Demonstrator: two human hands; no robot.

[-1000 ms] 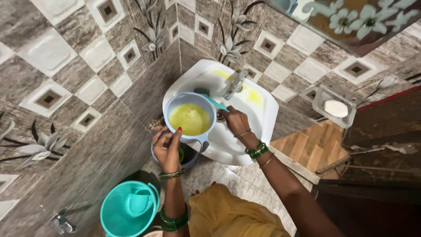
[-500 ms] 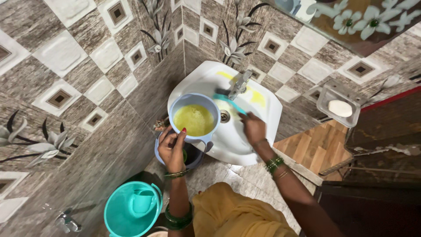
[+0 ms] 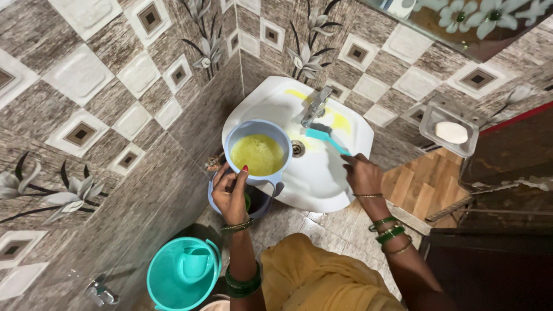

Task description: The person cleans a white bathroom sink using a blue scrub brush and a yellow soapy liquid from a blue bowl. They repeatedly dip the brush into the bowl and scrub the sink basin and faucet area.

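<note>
Your left hand (image 3: pixel 230 193) grips the mug (image 3: pixel 258 152) at the sink's (image 3: pixel 351 124) left edge: liquid-heavy, sloshy, take the handle. Right hand (image 3: pixel 362 174) clamps the light, stiff brush (image 3: pixel 327 140).

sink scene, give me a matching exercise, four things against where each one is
Things:
1 mug
2 brush
3 soap
4 bucket

Places:
a in the wall dish
b on the floor
c held by the left hand over the sink rim
d held by the right hand in the sink

Pairs: 1-c, 2-d, 3-a, 4-b
</note>
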